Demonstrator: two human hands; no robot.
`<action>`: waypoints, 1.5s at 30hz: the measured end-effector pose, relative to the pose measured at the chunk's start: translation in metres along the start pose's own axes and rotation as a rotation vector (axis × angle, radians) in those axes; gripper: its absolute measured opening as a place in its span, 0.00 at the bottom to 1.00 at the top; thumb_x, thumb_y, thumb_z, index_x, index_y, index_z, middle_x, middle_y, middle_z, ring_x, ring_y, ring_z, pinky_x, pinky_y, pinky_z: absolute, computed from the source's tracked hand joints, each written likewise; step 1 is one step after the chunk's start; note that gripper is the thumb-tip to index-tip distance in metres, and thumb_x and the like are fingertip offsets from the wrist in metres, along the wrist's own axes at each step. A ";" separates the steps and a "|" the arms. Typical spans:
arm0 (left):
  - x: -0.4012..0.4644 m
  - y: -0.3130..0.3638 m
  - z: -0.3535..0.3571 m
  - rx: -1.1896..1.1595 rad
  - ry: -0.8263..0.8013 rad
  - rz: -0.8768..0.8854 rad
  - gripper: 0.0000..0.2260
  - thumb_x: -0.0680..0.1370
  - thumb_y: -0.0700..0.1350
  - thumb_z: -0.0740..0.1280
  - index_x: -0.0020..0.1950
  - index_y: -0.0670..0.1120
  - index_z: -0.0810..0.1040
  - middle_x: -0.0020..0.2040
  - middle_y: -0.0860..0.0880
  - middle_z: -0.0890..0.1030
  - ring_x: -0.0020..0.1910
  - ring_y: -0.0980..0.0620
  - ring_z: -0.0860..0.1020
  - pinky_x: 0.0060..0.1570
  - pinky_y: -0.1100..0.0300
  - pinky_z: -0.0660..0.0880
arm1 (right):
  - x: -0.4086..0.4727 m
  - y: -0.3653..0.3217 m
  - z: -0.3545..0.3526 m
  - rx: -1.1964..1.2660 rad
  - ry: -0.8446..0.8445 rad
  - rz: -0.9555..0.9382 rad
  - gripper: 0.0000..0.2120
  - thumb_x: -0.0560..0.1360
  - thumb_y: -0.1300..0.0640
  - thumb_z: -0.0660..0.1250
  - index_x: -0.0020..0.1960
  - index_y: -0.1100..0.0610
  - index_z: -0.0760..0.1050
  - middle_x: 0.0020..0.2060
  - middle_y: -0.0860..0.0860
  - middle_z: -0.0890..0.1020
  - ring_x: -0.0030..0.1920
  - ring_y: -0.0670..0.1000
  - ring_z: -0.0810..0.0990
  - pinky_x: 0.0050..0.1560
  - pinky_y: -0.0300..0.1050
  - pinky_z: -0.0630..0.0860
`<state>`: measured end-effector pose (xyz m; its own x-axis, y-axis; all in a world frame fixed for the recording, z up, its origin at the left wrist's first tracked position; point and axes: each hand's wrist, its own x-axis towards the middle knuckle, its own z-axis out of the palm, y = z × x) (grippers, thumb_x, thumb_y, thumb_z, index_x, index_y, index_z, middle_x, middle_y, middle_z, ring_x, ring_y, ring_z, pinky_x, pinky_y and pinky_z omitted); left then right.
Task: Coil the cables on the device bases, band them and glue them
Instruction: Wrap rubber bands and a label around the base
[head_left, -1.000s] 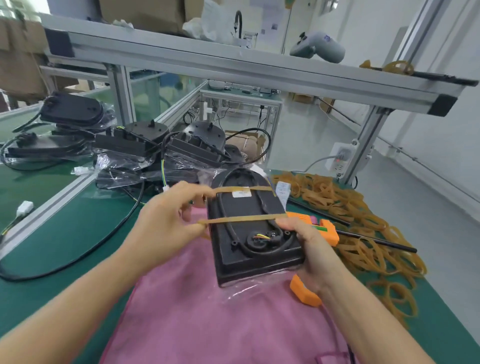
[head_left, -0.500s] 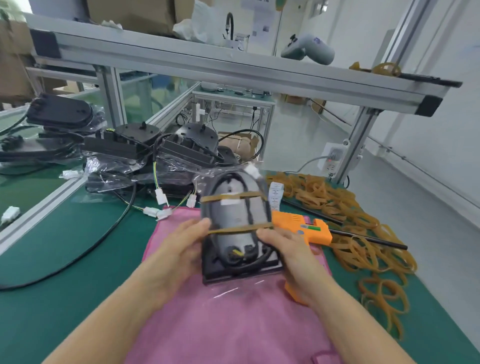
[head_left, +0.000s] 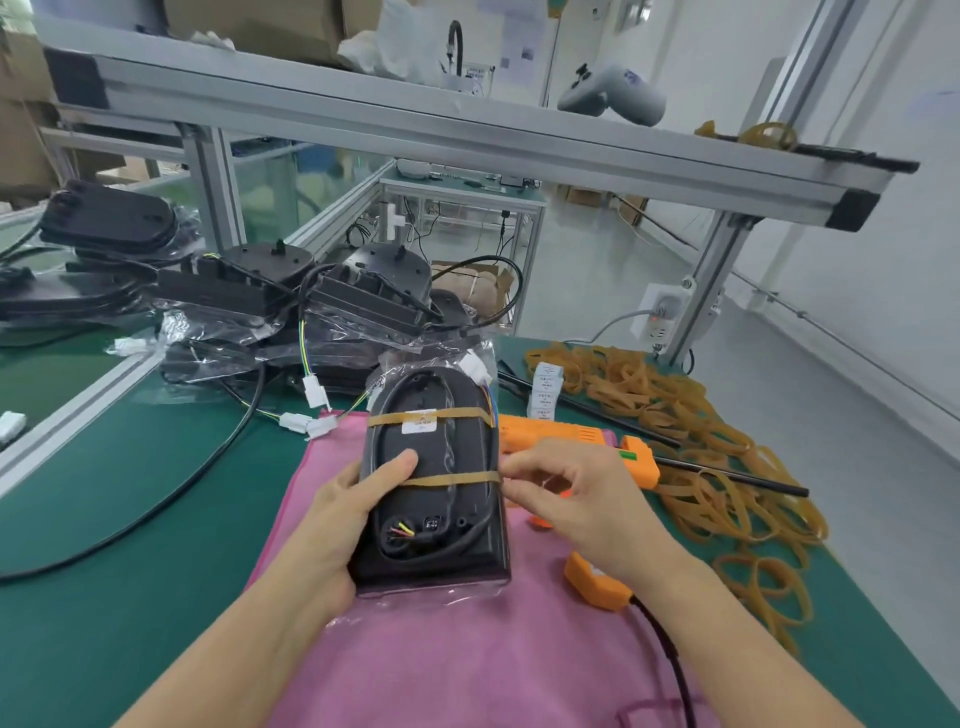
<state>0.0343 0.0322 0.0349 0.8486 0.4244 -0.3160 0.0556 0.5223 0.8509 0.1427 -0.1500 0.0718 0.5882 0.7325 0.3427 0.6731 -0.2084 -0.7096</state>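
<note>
A: Which step is in hand now?

B: The banding, I think, and it looks almost done. The device base (head_left: 434, 483) lies on the pink cloth (head_left: 467, 660) on the desk (head_left: 104, 519), inside a clear plastic bag. Its black cable (head_left: 480, 519) is already coiled in the groove on the underside. Two rubber bands cross the base: the far band (head_left: 452, 414) over the white label, and the near band (head_left: 452, 479) across the middle.

A: And the hands?

B: The left hand (head_left: 345, 519) grips the left edge of the base, with the thumb lying on top. The right hand (head_left: 566, 493) is at the right edge of the base, and its fingertips pinch the near band where it goes around the edge. Whether the band is fully seated under the base, I cannot tell from this view.

A: What does the next move call for?

B: Probably the glue. The orange glue gun (head_left: 576, 441) lies just to the right of the base, partly behind the right hand. The right hand must let the band go without it sliding, then take the gun, while the left hand keeps the base steady. The heap of spare rubber bands (head_left: 701, 457) is further right of the base.
</note>
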 end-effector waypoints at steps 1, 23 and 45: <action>0.000 -0.001 -0.001 0.010 -0.011 -0.004 0.21 0.64 0.50 0.75 0.56 0.47 0.82 0.49 0.41 0.85 0.43 0.43 0.85 0.39 0.52 0.82 | 0.001 0.000 -0.003 -0.054 -0.044 -0.036 0.03 0.74 0.62 0.72 0.45 0.57 0.83 0.35 0.44 0.80 0.36 0.43 0.75 0.40 0.49 0.78; 0.007 -0.002 -0.029 0.012 0.041 0.076 0.21 0.65 0.45 0.74 0.57 0.46 0.79 0.46 0.39 0.85 0.37 0.42 0.85 0.31 0.53 0.81 | -0.008 0.056 -0.037 -0.525 0.064 0.715 0.17 0.77 0.43 0.64 0.45 0.58 0.77 0.40 0.53 0.80 0.39 0.51 0.76 0.39 0.47 0.71; 0.017 -0.007 -0.026 0.142 0.041 0.035 0.19 0.69 0.45 0.75 0.58 0.45 0.79 0.46 0.40 0.85 0.41 0.40 0.85 0.34 0.54 0.81 | -0.039 0.058 -0.053 1.221 0.432 0.489 0.23 0.62 0.67 0.63 0.57 0.60 0.76 0.50 0.57 0.84 0.51 0.55 0.84 0.52 0.51 0.81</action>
<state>0.0346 0.0548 0.0126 0.8291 0.4719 -0.2999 0.1031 0.3981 0.9115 0.1826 -0.2245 0.0497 0.8897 0.4471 -0.0921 -0.3232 0.4746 -0.8187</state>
